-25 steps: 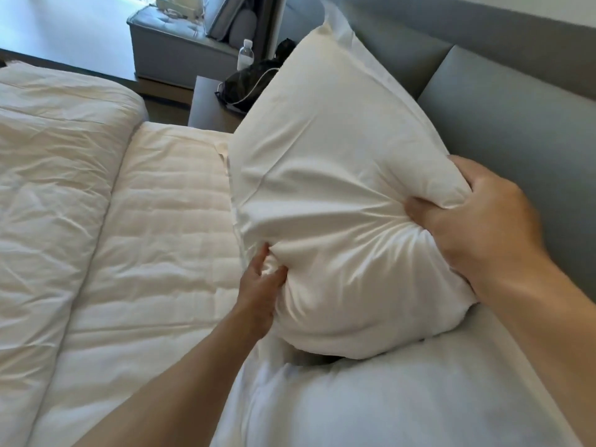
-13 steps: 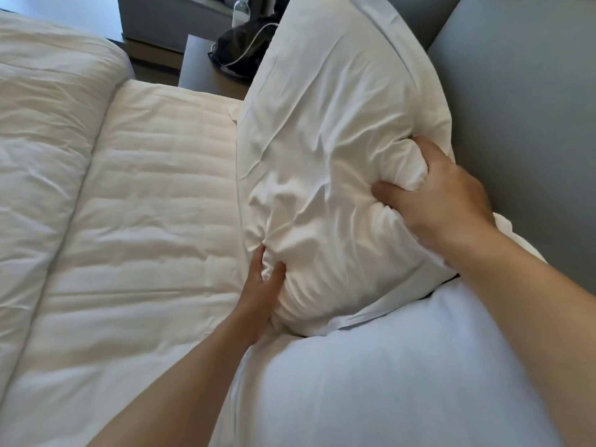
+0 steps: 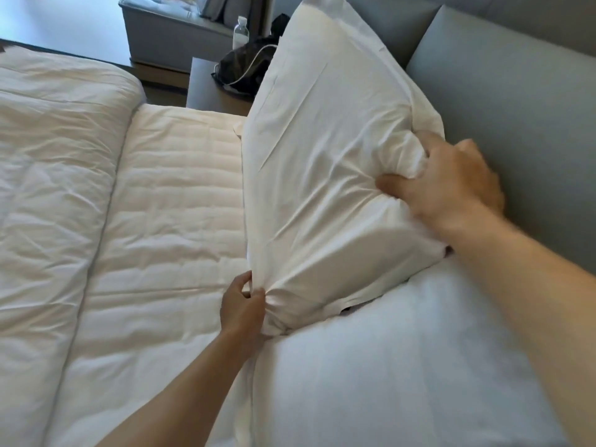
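Observation:
A white pillow (image 3: 325,150) stands tilted on end against the grey headboard (image 3: 503,101), its lower end on a second white pillow (image 3: 403,366) that lies flat near me. My left hand (image 3: 242,306) pinches the pillow's lower left corner, bunching the case. My right hand (image 3: 448,182) grips a fistful of fabric at its right edge, next to the headboard.
A quilted white mattress pad (image 3: 167,240) covers the bed, with a folded white duvet (image 3: 51,162) along the left. Beyond the bed's far edge a dark nightstand (image 3: 206,85) carries a black bag with a white cable (image 3: 248,72). A water bottle (image 3: 241,33) and a grey bench (image 3: 171,33) lie further back.
My left hand has slid down to the pillow's lower corner and pinches it. My right hand has bunched more fabric at the right edge. The pillow has settled lower onto the flat pillow.

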